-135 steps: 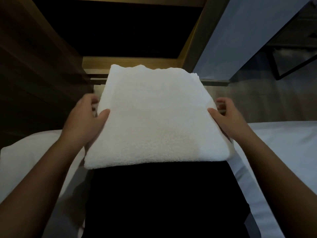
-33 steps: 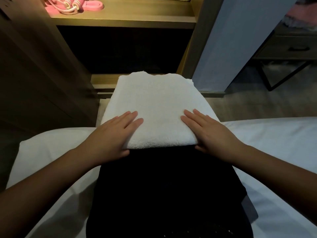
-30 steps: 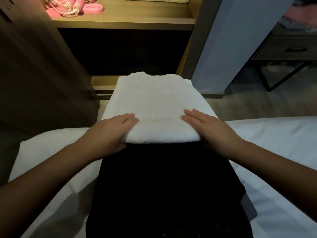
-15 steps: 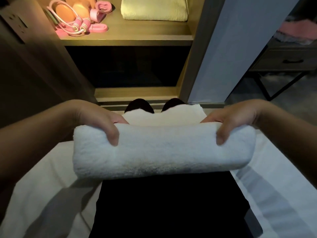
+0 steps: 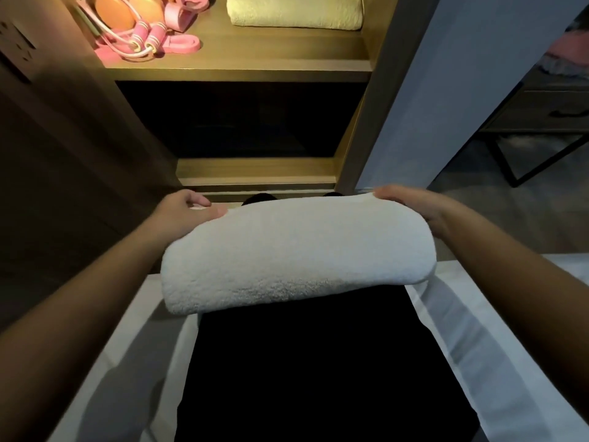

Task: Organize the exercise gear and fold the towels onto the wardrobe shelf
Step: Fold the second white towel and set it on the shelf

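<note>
Gripping on the left: the left hand [image 5: 183, 215] is closed on the left end of the folded white towel [image 5: 296, 250], with the thumb laid on top and the fingers curled at the far edge.
Folded white towel: a thick, rounded bundle is held crosswise between both hands. It is placed over the black-clad lap [image 5: 318, 362], in front of the open wardrobe and well below the lit wardrobe shelf [image 5: 242, 63]. Whether it touches the lap cannot be told.
Right hand: the right hand [image 5: 411, 202] is draped over the far right corner of the towel. The fingers are bent down over the far edge and hidden behind it, so the towel is grasped.
Wall plate: a dark wall plate [image 5: 14, 43] is seen on the panel at far left; its marks are too small to be read.
Shelf, left part: a pink jump rope [image 5: 143, 39] with white-banded handles is coiled against two orange oval pads [image 5: 114, 12] and a pink band [image 5: 181, 43].
Shelf, right part: a folded cream towel [image 5: 294, 11] is laid flat, apart from the pink gear.
Bed: a white bedsheet [image 5: 510, 314] is spread on either side of the lap.
Far right: a dark side table [image 5: 541, 116] on thin black legs is set on the floor.
</note>
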